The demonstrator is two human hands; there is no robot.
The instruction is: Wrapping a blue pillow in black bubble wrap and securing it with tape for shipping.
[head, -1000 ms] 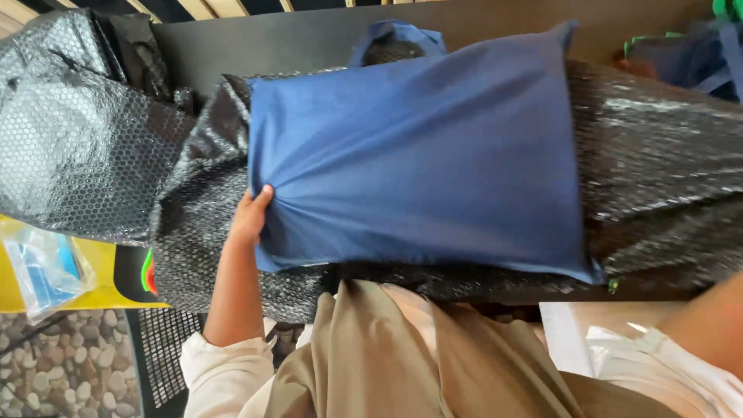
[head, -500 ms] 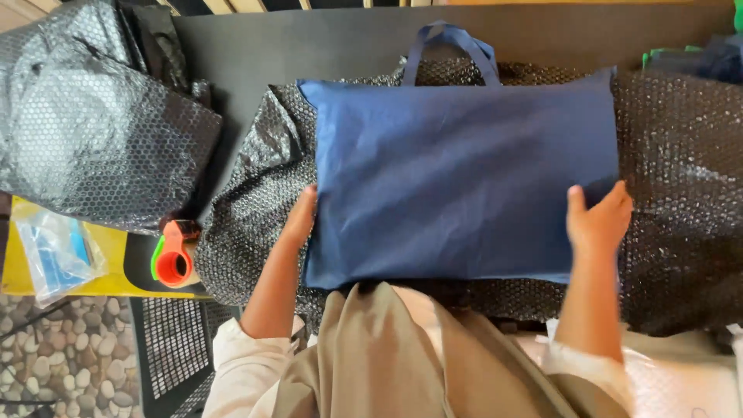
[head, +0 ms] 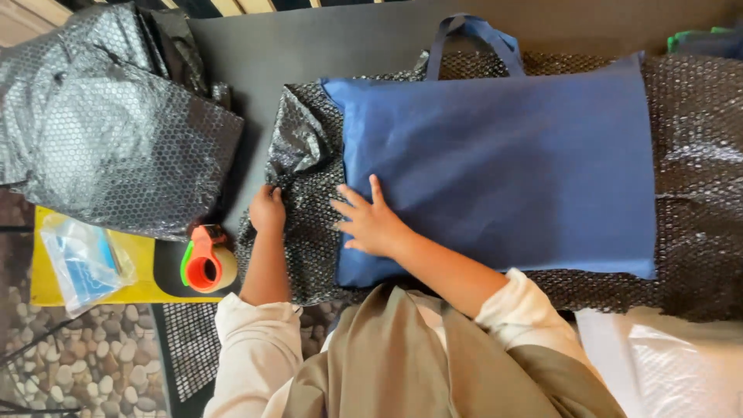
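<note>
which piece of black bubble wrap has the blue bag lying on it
The bubble wrap sheet spread under the blue bag, gripped by the left hand. The other bundle lies crumpled at far left, bare.

Packing workshop, black bubble wrap (head: 116, 147) (heaped), tape dispenser (head: 205, 265)

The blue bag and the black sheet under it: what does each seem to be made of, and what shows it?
Blue bag: probably matte non-woven fabric, with soft creases and no shine. Black sheet: glossy plastic bubble wrap, shown by its regular bubble pattern and glints.
</note>
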